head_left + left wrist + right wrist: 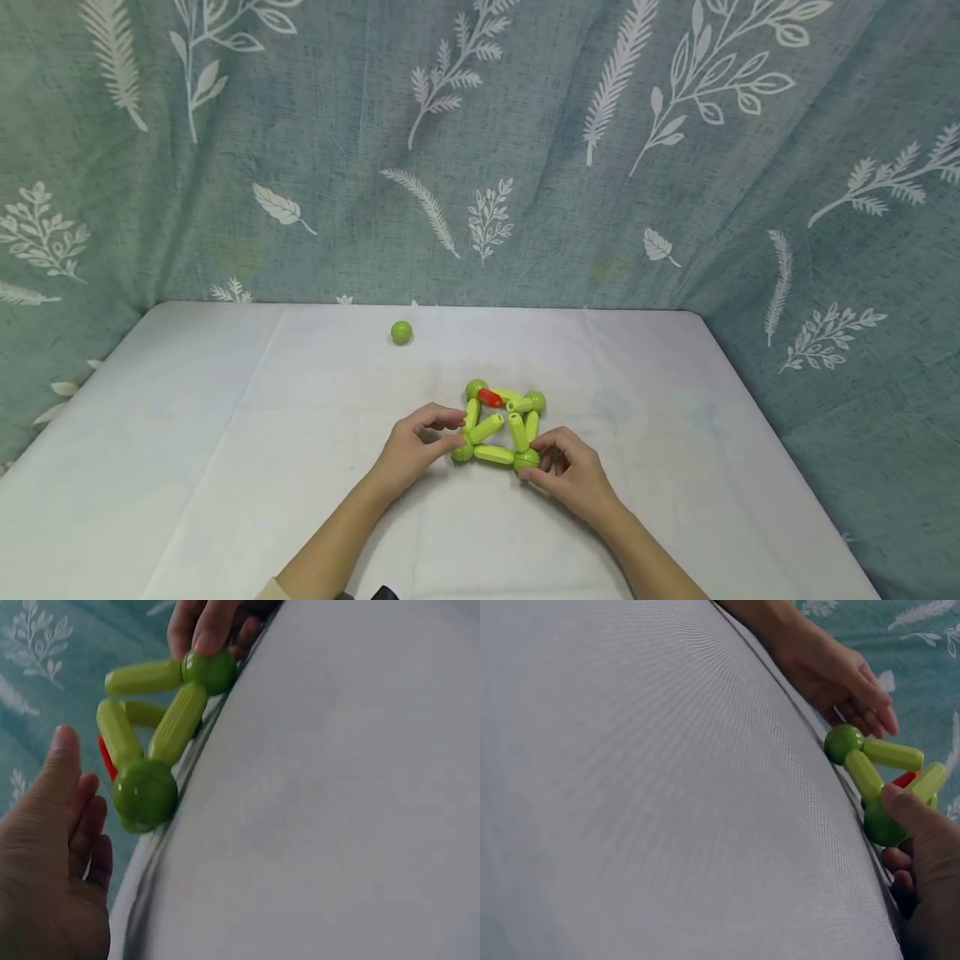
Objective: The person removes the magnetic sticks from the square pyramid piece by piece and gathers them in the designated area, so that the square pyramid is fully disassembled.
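On the white table, green balls and yellow-green rods form a four-sided frame, with one rod (493,454) along its near side. Other rods slant up from the corners, and a short red rod (490,397) leans from the far left ball (476,388). My right hand (573,471) pinches the near right ball (527,461) between thumb and fingers. Beside the near left ball (462,452) is my left hand (416,446), thumb and fingers spread apart. In the left wrist view a gap shows between that hand and the ball (146,793).
A single green ball (401,332) lies near the back edge of the white-covered table (637,375), left of the frame. Behind and at the sides hangs a green curtain (540,208) with white leaf prints. A small dark object (385,592) shows at the bottom edge.
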### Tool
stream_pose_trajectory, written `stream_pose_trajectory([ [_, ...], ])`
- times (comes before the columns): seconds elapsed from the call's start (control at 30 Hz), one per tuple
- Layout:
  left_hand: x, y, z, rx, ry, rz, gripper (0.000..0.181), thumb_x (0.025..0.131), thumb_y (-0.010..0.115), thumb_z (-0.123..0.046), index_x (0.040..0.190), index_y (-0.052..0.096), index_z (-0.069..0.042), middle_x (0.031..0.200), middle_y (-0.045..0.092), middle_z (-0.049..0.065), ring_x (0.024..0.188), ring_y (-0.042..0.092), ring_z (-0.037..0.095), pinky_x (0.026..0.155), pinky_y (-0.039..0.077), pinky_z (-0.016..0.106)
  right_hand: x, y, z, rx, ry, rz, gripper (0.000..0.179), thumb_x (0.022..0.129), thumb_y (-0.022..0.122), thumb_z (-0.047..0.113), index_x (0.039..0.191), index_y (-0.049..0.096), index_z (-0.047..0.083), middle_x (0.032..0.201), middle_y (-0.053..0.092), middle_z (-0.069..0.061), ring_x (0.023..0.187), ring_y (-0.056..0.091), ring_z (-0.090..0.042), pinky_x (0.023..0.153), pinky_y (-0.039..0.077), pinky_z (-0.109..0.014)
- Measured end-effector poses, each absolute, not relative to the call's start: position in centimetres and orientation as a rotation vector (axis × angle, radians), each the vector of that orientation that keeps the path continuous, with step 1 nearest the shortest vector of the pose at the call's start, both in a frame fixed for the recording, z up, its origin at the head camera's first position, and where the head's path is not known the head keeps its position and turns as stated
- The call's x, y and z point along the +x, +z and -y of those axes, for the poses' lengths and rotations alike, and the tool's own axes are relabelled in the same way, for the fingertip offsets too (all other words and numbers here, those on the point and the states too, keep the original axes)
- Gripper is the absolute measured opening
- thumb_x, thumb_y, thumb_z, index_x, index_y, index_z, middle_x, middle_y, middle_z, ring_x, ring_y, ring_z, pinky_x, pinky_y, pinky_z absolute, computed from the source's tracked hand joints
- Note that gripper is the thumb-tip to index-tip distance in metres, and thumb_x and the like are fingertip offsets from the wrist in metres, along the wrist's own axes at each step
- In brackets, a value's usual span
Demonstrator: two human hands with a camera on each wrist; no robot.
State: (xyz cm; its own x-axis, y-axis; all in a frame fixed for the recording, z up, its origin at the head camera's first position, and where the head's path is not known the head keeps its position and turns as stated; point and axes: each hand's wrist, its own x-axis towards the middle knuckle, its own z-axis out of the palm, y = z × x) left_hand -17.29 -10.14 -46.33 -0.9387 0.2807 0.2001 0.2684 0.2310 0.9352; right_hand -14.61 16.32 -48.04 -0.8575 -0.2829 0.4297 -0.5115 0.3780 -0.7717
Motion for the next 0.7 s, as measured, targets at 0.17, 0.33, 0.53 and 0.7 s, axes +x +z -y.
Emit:
stream_pose_trajectory([
  [0.17,-16.8,-45.8,8.7,0.792,1.584,-2.634,0.046,0.079,0.075,-0.026,0.121,0.063,-0.013,0.106,0.064,-0.006,0.097,0.055,0.011,0.084,0.047,0.028,-14.6,-47.9,-16.6,0.689,1.529,2.455,0.034,0.073,0.082,0.015,0.099,0.061,0.012,0.085,0.058,0.001,0.066,0.055,-0.013,0.051,0.043,-0.019],
  [0.33,-16.8,-45.2,8.2,0.931,1.356,-2.774,0.047,0.078,0.075,-0.025,0.122,0.064,-0.013,0.101,0.064,-0.008,0.092,0.053,0.008,0.080,0.048,0.027,-14.6,-47.9,-16.6,0.705,1.558,2.464,0.034,0.073,0.081,0.013,0.100,0.061,0.011,0.087,0.058,-0.001,0.067,0.055,-0.015,0.051,0.042,-0.019],
  [0.53,-16.8,-45.6,8.3,1.065,1.403,-2.790,0.043,0.075,0.077,-0.020,0.115,0.067,-0.010,0.104,0.068,-0.002,0.094,0.061,0.010,0.083,0.051,0.027,-14.5,-47.6,-16.4,0.693,1.543,2.494,0.034,0.072,0.081,0.006,0.100,0.061,0.005,0.087,0.059,-0.009,0.067,0.055,-0.025,0.051,0.041,-0.019],
  [0.7,-16.8,-46.1,8.3,1.102,1.541,-2.752,0.041,0.072,0.079,-0.018,0.111,0.068,-0.008,0.100,0.069,-0.002,0.087,0.060,0.006,0.076,0.052,0.024,-13.7,-45.7,-15.9,0.672,1.552,2.522,0.033,0.072,0.079,0.001,0.098,0.060,-0.001,0.086,0.059,-0.013,0.067,0.055,-0.031,0.052,0.042,-0.020],
])
